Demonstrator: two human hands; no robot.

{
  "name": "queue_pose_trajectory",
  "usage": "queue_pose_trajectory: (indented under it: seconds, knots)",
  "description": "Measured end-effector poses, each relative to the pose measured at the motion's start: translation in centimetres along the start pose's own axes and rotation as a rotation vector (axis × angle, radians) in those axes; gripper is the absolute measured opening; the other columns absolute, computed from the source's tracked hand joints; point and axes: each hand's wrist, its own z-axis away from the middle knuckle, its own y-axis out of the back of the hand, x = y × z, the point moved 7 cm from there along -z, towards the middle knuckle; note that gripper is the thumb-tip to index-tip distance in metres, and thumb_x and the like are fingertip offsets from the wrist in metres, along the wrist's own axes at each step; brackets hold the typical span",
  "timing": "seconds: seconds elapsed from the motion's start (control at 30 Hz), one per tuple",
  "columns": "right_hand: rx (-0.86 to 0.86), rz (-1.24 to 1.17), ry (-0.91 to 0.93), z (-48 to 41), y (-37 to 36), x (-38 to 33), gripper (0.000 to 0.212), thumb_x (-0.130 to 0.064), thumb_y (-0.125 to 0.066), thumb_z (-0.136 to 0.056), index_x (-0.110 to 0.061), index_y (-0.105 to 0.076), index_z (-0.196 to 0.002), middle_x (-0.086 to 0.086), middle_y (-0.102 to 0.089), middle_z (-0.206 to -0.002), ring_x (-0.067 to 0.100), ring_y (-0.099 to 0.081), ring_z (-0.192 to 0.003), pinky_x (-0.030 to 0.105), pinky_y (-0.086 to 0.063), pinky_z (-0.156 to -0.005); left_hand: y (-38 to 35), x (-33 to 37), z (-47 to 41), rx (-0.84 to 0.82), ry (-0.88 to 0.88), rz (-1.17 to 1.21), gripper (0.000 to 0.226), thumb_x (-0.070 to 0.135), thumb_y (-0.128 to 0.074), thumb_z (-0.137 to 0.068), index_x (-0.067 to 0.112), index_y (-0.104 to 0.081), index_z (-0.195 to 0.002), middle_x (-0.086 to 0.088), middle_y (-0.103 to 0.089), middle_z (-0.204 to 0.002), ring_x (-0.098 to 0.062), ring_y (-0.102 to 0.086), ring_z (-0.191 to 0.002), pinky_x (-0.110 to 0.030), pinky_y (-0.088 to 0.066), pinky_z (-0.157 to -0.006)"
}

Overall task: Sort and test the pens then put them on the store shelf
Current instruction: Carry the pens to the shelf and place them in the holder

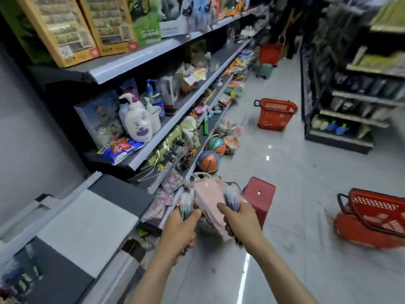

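My left hand (pixel 179 231) grips a bundle of pens (pixel 186 204) that sticks up out of the fist. In my right hand (pixel 242 221) is a second bundle of pens (pixel 231 199), held together with a pink package (pixel 210 207) that lies between the two hands. Both hands are low in the aisle, just right of the store shelf (pixel 140 160) on my left. The frame is blurred, so the pens' colours and caps are unclear.
The shelves on the left hold toy boxes, lotion bottles (pixel 138 121) and packets. Basketballs (pixel 208 161) lie on the floor by the bottom shelf. A red stool (pixel 259 194) stands just beyond my hands. Red baskets (pixel 275 114) (pixel 372 218) sit in the aisle; more shelving (pixel 355 106) is at right.
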Motion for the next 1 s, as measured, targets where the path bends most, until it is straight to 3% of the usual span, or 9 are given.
queue_pose_trajectory:
  seconds: [0.13,0.33,0.43,0.77,0.9,1.0]
  knots:
    - [0.107,-0.109,-0.073,-0.8,12.1,3.1,0.032,-0.02,-0.069,-0.092,-0.016,-0.044,-0.073,0.007,-0.042,-0.055,0.02,-0.037,-0.049,0.027,-0.029,-0.046,-12.9,1.1,-1.2,-0.145,0.01,-0.099,0.021,0.017,-0.064,-0.096,0.02,-0.051,-0.079,0.003,-0.046,-0.055,-0.016,-0.038,-0.041,-0.023,-0.031,-0.044]
    - [0.276,-0.162,-0.104,-2.8,29.1,6.8,0.035,-0.037,-0.072,-0.079,-0.022,-0.045,-0.063,0.004,-0.046,-0.054,0.019,-0.041,-0.047,0.033,-0.035,-0.05,-31.1,4.1,-1.6,-0.297,0.008,-0.131,0.015,0.018,-0.062,-0.089,0.02,-0.051,-0.078,-0.003,-0.047,-0.06,-0.019,-0.038,-0.043,-0.024,-0.031,-0.046]
    - [0.296,-0.23,-0.11,-4.3,34.9,8.3,0.033,-0.027,-0.071,-0.088,-0.021,-0.045,-0.068,0.002,-0.042,-0.056,0.018,-0.037,-0.046,0.029,-0.031,-0.048,-37.9,5.4,-2.1,-0.371,0.003,-0.122,0.015,0.011,-0.058,-0.095,0.017,-0.054,-0.083,-0.007,-0.042,-0.062,-0.018,-0.035,-0.045,-0.024,-0.03,-0.045]
    - [0.338,-0.229,-0.125,-14.1,44.5,9.0,0.028,-0.033,-0.069,-0.079,-0.021,-0.044,-0.074,0.005,-0.038,-0.061,0.018,-0.035,-0.051,0.029,-0.028,-0.047,-50.6,8.3,-10.2,-0.438,0.015,-0.236,0.011,0.012,-0.06,-0.096,0.013,-0.054,-0.086,-0.008,-0.045,-0.063,-0.019,-0.039,-0.044,-0.025,-0.032,-0.044]
    - [0.367,-0.212,-0.123,-20.6,47.5,7.7,0.026,-0.026,-0.068,-0.086,-0.019,-0.045,-0.076,0.003,-0.039,-0.059,0.017,-0.035,-0.047,0.027,-0.029,-0.046,-54.6,10.2,-16.3,-0.492,0.017,-0.267,0.017,0.011,-0.061,-0.094,-0.005,-0.057,-0.09,-0.009,-0.045,-0.062,-0.019,-0.038,-0.044,-0.024,-0.031,-0.043]
    - [0.391,-0.197,-0.137,-24.9,49.7,6.8,0.027,-0.026,-0.068,-0.086,-0.017,-0.043,-0.078,0.0,-0.038,-0.058,0.017,-0.035,-0.047,0.027,-0.03,-0.046,-57.3,11.7,-20.4,-0.502,0.028,-0.251,0.012,0.013,-0.063,-0.092,0.007,-0.055,-0.085,-0.009,-0.046,-0.062,-0.02,-0.04,-0.045,-0.025,-0.032,-0.044]
